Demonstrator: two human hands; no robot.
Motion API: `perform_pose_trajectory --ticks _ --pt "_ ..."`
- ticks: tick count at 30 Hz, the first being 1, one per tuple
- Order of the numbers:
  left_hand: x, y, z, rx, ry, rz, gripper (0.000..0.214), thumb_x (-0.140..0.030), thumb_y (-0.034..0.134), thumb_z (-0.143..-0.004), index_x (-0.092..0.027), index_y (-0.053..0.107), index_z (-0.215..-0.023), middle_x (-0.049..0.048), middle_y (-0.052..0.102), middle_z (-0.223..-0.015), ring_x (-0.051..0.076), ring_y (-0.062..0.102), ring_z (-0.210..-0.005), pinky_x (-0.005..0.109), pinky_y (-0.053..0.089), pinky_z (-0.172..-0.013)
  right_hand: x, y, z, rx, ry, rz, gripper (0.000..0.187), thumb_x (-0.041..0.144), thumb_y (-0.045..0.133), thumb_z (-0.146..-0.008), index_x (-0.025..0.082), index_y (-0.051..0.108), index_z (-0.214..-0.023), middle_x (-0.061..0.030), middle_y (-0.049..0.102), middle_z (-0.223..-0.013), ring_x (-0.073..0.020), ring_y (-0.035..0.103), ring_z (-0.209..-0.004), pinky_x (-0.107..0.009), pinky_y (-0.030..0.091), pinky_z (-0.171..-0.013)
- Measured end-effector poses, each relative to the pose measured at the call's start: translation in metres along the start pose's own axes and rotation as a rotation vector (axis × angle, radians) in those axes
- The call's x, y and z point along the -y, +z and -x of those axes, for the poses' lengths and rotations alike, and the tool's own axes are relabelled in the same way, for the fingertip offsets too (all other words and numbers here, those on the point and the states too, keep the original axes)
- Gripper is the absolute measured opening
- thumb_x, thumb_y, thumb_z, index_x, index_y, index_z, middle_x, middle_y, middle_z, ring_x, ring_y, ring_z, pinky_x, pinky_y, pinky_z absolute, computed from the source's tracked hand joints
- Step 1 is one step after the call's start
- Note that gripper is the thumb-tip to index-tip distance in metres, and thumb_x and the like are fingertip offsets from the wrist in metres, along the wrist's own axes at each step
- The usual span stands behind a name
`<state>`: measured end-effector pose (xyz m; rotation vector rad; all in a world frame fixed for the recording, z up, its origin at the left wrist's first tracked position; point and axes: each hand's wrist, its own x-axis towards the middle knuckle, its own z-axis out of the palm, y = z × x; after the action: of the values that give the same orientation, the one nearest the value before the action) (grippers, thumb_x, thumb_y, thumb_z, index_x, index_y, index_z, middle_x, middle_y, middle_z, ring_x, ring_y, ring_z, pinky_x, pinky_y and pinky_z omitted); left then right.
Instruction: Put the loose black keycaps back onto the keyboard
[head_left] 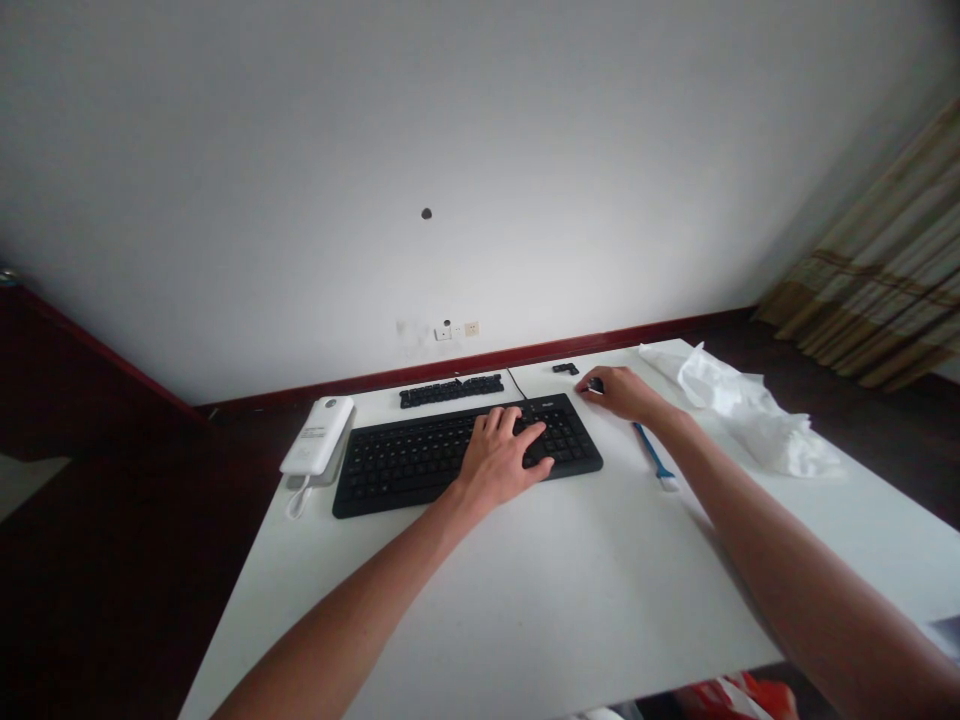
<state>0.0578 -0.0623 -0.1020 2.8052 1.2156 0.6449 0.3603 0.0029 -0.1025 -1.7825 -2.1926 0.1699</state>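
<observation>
Keyboard (405, 462) lies on the tabletop (525, 610), its right part half hidden by the left hand (495, 465), whose fingers spread loosely over the keys, gripping nothing. Just past its far right corner, the right hand (622, 393) has its fingers curled closed about a dark bit (595, 385), mostly covered and too small to identify. Beyond sit loose keycaps (450, 392), blurred together; the brush (654, 455) lies beside the right forearm, near crumpled plastic (739, 400). Red stuff (750, 695) below is cut off.
</observation>
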Motion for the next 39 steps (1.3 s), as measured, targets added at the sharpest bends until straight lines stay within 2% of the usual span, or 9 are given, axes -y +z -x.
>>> perform_pose_trajectory --ticks 3,9,15,21,25,32,37,39 --pt "0.000 0.000 0.000 0.003 -0.005 0.003 0.050 -0.056 0.063 -0.091 -0.032 0.065 -0.135 0.0084 0.058 -0.132 0.030 0.050 -0.121 0.048 0.046 -0.102 -0.002 -0.004 0.001 0.005 0.025 0.006 0.023 0.029 0.062 -0.087 0.023 0.080 -0.099 -0.0077 0.080 -0.098 -0.0270 0.072 -0.088 -0.037 0.053 -0.086" --pt "0.000 0.000 0.000 0.010 -0.008 0.004 0.050 -0.056 0.062 -0.092 -0.032 0.064 -0.136 0.0088 0.057 -0.133 0.030 0.050 -0.122 0.048 0.046 -0.102 -0.015 -0.016 0.007 0.014 0.016 -0.009 0.035 0.022 0.067 -0.078 0.028 0.078 -0.111 -0.0040 0.078 -0.109 -0.0254 0.072 -0.093 -0.035 0.053 -0.085" --pt "0.000 0.001 -0.001 0.011 -0.005 0.006 0.051 -0.055 0.063 -0.091 -0.032 0.064 -0.135 0.0090 0.057 -0.133 0.030 0.050 -0.122 0.049 0.045 -0.102 -0.017 -0.015 0.006 -0.028 0.015 0.005 0.028 0.022 0.064 -0.084 0.029 0.079 -0.106 -0.0025 0.079 -0.103 -0.0231 0.072 -0.089 -0.032 0.052 -0.081" --pt "0.001 0.001 0.000 0.018 0.002 -0.005 0.051 -0.056 0.063 -0.091 -0.031 0.064 -0.136 0.0092 0.057 -0.133 0.030 0.050 -0.121 0.048 0.045 -0.100 -0.015 -0.009 0.004 -0.031 0.058 0.077 0.020 0.028 0.062 -0.088 0.027 0.080 -0.097 -0.0021 0.077 -0.080 -0.0199 0.069 -0.073 -0.029 0.049 -0.072" --pt "0.001 0.002 0.000 0.014 0.003 0.000 0.051 -0.056 0.063 -0.091 -0.032 0.064 -0.136 0.0089 0.057 -0.133 0.030 0.050 -0.120 0.048 0.046 -0.100 -0.009 -0.011 0.005 -0.016 0.047 0.065 0.017 0.029 0.064 -0.086 0.026 0.079 -0.094 -0.0018 0.076 -0.078 -0.0193 0.067 -0.070 -0.029 0.047 -0.071" --pt "0.001 0.002 0.000 0.008 -0.002 0.001 0.051 -0.056 0.064 -0.091 -0.031 0.064 -0.136 0.0094 0.057 -0.133 0.030 0.049 -0.121 0.048 0.045 -0.101 -0.005 -0.019 0.006 0.011 0.036 0.031 0.017 0.028 0.070 -0.081 0.026 0.078 -0.096 -0.0021 0.076 -0.085 -0.0205 0.069 -0.075 -0.030 0.049 -0.072" --pt "0.001 0.002 -0.001 0.011 -0.002 0.011 0.051 -0.056 0.063 -0.091 -0.032 0.064 -0.136 0.0093 0.057 -0.132 0.030 0.049 -0.120 0.048 0.045 -0.102 -0.004 -0.015 0.006 0.027 -0.097 -0.027 0.028 0.027 0.066 -0.083 0.026 0.076 -0.109 -0.0049 0.075 -0.118 -0.0247 0.070 -0.102 -0.034 0.051 -0.091" --pt "0.001 0.002 -0.001 0.014 -0.003 0.011 0.051 -0.056 0.063 -0.091 -0.032 0.064 -0.136 0.0091 0.057 -0.132 0.030 0.049 -0.121 0.048 0.045 -0.102 -0.004 -0.012 0.005 0.033 -0.083 -0.013 0.031 0.026 0.063 -0.084 0.024 0.076 -0.112 -0.0061 0.075 -0.118 -0.0260 0.070 -0.104 -0.036 0.051 -0.093"
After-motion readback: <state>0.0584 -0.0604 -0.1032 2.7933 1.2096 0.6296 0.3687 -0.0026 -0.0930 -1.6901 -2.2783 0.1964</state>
